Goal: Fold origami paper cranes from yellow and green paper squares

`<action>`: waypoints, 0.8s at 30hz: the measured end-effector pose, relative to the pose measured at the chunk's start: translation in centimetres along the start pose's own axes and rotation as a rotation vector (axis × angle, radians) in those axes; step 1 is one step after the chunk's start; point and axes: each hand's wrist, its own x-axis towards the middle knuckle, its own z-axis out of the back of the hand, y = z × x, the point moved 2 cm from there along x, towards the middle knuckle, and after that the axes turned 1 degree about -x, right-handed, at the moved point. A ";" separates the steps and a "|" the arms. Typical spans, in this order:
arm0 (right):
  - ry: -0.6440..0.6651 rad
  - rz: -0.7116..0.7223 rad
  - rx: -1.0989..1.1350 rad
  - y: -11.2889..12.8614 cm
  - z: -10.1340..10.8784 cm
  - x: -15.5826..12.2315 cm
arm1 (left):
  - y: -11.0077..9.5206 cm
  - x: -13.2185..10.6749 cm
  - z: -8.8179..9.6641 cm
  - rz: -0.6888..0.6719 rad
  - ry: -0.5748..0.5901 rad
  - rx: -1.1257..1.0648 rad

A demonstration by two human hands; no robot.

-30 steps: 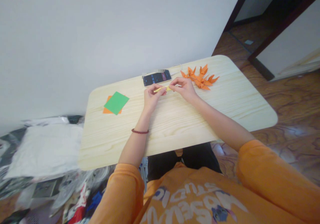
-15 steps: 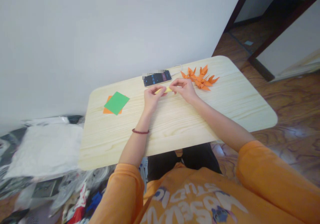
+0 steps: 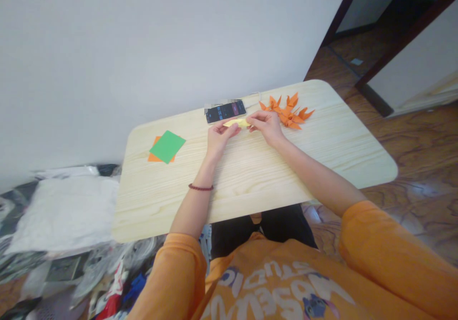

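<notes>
A white wall (image 3: 143, 48) rises behind a pale wooden counter (image 3: 257, 181) with rounded corners, and a glossy brown wooden floor (image 3: 411, 143) spreads to its right. Below the counter's near edge, the person's orange sweatshirt (image 3: 279, 282) fills the bottom of the view, beside a heap of plastic bags (image 3: 67, 215) at lower left. On the counter, a cluster of orange origami figures (image 3: 288, 112) sits toward the back right, and a dark smartphone (image 3: 225, 111) lies face up at the back edge. A green paper sheet (image 3: 167, 146) lies on an orange paper sheet (image 3: 154, 153) further left. Both hands are closed in a pinch, holding a narrow folded yellow paper (image 3: 236, 123) just above the counter and just in front of the smartphone: the left hand (image 3: 220, 136) grips one end and the right hand (image 3: 266, 127) the other. A red beaded bracelet (image 3: 200, 187) circles the left wrist.
</notes>
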 end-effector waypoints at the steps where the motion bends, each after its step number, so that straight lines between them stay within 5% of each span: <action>1: 0.005 0.005 -0.018 0.0 0.0 0.0 | 0.0 -0.1 -0.1 -0.010 -0.012 0.014; 4: 0.015 0.086 -0.167 0.3 -0.2 -0.3 | 0.0 -0.2 -0.1 -0.031 -0.061 0.054; 11: -0.042 0.548 -0.557 1.2 -0.2 -0.9 | -0.1 -0.4 -0.2 -0.081 -0.087 0.191; 24: 0.021 0.614 -0.697 1.3 -0.5 -0.9 | 0.0 -0.5 -0.5 -0.110 -0.059 0.248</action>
